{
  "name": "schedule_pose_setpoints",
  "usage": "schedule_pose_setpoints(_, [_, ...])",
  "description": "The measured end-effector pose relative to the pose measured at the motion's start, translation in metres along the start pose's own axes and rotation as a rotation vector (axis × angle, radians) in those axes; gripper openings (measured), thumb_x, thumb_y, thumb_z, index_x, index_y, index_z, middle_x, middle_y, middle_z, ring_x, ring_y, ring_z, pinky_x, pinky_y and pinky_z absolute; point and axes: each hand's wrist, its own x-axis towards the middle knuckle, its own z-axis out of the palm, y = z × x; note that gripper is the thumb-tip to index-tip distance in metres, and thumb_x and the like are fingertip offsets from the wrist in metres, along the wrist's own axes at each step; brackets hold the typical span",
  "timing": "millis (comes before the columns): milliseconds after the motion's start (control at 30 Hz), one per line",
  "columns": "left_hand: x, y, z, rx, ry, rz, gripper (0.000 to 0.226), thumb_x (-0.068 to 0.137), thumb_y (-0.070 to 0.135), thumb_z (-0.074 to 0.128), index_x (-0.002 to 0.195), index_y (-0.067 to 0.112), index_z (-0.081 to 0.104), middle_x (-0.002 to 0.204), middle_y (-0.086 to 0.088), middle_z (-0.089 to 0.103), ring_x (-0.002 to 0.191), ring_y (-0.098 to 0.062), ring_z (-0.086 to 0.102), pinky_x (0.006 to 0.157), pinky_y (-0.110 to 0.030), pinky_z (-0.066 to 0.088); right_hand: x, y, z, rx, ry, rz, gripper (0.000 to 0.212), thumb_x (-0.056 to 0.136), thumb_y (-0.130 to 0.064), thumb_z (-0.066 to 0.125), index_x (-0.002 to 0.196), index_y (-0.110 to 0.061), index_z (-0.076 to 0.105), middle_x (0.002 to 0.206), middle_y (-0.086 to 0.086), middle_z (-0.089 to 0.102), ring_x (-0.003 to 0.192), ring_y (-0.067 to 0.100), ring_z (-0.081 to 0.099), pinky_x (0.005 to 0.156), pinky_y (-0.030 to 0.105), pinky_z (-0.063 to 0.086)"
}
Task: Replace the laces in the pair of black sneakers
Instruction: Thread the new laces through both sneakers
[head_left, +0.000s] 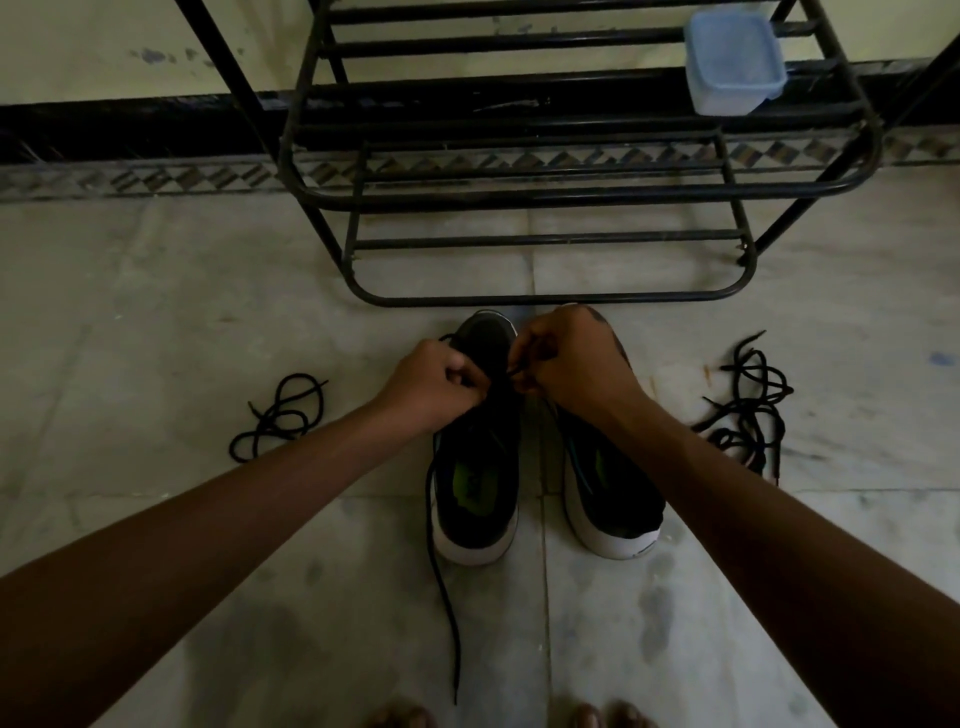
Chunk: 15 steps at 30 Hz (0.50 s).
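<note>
Two black sneakers with white soles stand side by side on the floor, toes pointing away from me: the left sneaker and the right sneaker. My left hand and my right hand are both over the left sneaker's eyelets, fingers curled. Each pinches part of a black lace, whose free end trails down the shoe's left side toward me. My right forearm hides much of the right sneaker's upper.
A loose black lace lies on the floor to the left, and a tangled pile of black laces to the right. A black metal shoe rack stands just beyond the toes, with a plastic box on it. My toes show at the bottom.
</note>
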Motion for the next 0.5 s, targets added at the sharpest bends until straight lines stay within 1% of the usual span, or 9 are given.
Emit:
schedule_pose_setpoints(33, [0.001, 0.001, 0.001, -0.012, -0.004, -0.013, 0.014, 0.085, 0.004, 0.077, 0.093, 0.015, 0.080, 0.063, 0.001, 0.056, 0.062, -0.010, 0.055, 0.065, -0.022, 0.043, 0.000, 0.000, 0.001, -0.022, 0.009, -0.015, 0.015, 0.089, -0.006, 0.071, 0.090, -0.021, 0.070, 0.089, -0.005, 0.071, 0.076, 0.001, 0.071, 0.066, 0.013, 0.057])
schedule_pose_setpoints(100, [0.001, 0.001, 0.002, -0.039, 0.000, -0.027, 0.015, 0.085, 0.003, 0.078, 0.095, 0.014, 0.079, 0.061, 0.007, 0.056, 0.060, -0.006, 0.055, 0.061, -0.017, 0.043, 0.000, 0.001, 0.002, -0.043, 0.018, -0.024, 0.018, 0.088, -0.009, 0.073, 0.088, -0.026, 0.069, 0.088, -0.009, 0.069, 0.076, -0.003, 0.068, 0.061, 0.005, 0.051])
schedule_pose_setpoints(167, [0.000, 0.000, 0.003, -0.084, 0.007, -0.042, 0.014, 0.084, 0.002, 0.079, 0.095, 0.011, 0.079, 0.061, 0.008, 0.054, 0.059, -0.005, 0.053, 0.056, -0.011, 0.041, -0.001, 0.000, 0.003, -0.048, 0.007, -0.023, 0.022, 0.089, -0.009, 0.071, 0.087, -0.030, 0.066, 0.088, -0.012, 0.066, 0.077, -0.005, 0.065, 0.059, 0.003, 0.048])
schedule_pose_setpoints(200, [-0.001, 0.000, 0.003, -0.115, 0.008, -0.050, 0.013, 0.084, 0.002, 0.079, 0.095, 0.009, 0.079, 0.061, 0.005, 0.053, 0.059, -0.008, 0.053, 0.057, -0.013, 0.042, -0.002, -0.001, 0.003, -0.050, 0.006, -0.029, 0.023, 0.089, -0.008, 0.071, 0.087, -0.031, 0.065, 0.088, -0.013, 0.065, 0.077, -0.005, 0.064, 0.059, 0.002, 0.048])
schedule_pose_setpoints(267, [-0.002, -0.001, 0.003, -0.170, -0.001, -0.066, 0.011, 0.085, 0.002, 0.079, 0.095, 0.008, 0.078, 0.063, 0.001, 0.052, 0.062, -0.012, 0.053, 0.059, -0.016, 0.043, -0.003, -0.002, 0.004, -0.048, 0.015, -0.048, 0.023, 0.089, -0.007, 0.070, 0.088, -0.030, 0.065, 0.091, -0.011, 0.066, 0.079, -0.005, 0.064, 0.060, 0.003, 0.048])
schedule_pose_setpoints(367, [-0.004, -0.002, 0.002, -0.215, -0.010, -0.073, 0.012, 0.086, 0.002, 0.078, 0.091, 0.013, 0.078, 0.065, 0.003, 0.058, 0.061, -0.006, 0.057, 0.056, -0.011, 0.045, -0.005, -0.003, 0.007, -0.062, 0.062, -0.070, 0.019, 0.088, -0.005, 0.070, 0.091, -0.024, 0.069, 0.096, -0.006, 0.069, 0.083, 0.001, 0.065, 0.064, 0.009, 0.051])
schedule_pose_setpoints(433, [-0.005, -0.001, 0.003, -0.232, -0.006, -0.076, 0.012, 0.086, 0.002, 0.078, 0.094, 0.011, 0.078, 0.069, -0.001, 0.062, 0.064, -0.008, 0.060, 0.060, -0.014, 0.048, -0.006, -0.004, 0.009, -0.070, 0.077, -0.074, 0.018, 0.088, -0.003, 0.069, 0.093, -0.020, 0.071, 0.098, -0.003, 0.070, 0.086, 0.005, 0.067, 0.070, 0.014, 0.053])
schedule_pose_setpoints(500, [-0.006, -0.001, 0.004, -0.236, 0.005, -0.077, 0.014, 0.086, 0.002, 0.077, 0.099, 0.007, 0.078, 0.072, -0.003, 0.064, 0.067, -0.011, 0.062, 0.065, -0.018, 0.050, -0.008, -0.004, 0.012, -0.063, 0.085, -0.073, 0.018, 0.088, -0.002, 0.068, 0.093, -0.019, 0.070, 0.099, -0.002, 0.070, 0.086, 0.006, 0.067, 0.070, 0.014, 0.053])
